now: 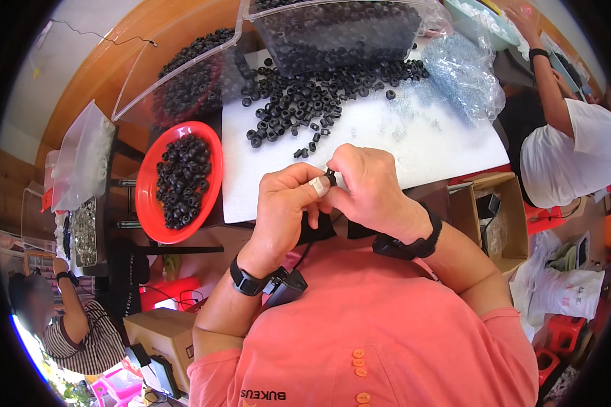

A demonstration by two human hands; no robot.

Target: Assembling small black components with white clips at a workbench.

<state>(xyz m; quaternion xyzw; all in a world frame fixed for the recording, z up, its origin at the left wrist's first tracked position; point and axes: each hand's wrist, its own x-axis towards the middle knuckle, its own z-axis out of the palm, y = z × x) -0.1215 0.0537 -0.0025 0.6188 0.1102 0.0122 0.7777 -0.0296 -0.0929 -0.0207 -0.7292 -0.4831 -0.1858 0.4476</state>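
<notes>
Above the near edge of a white foam sheet [441, 152], my hands meet and pinch a small black plastic piece [330, 176] between the fingertips. My left hand [282, 203], with a white wrap on one finger, holds it from the left. My right hand [373, 183] is closed on it from the right, and the fingers cover most of it. Beyond them a loose pile of round, bead-like black pieces and small black cylinders [285, 112] spreads over the sheet. Tiny pale, wiry pieces [400, 125] are scattered to its right.
A red oval plate [214, 166] heaped with round black pieces stands left of the sheet. Clear bins [132, 88] of black pieces stand behind. A clear bag [465, 81] of pale wiry pieces lies far right. Co-workers [570, 149] sit right and left. A cardboard box [516, 230] stands right.
</notes>
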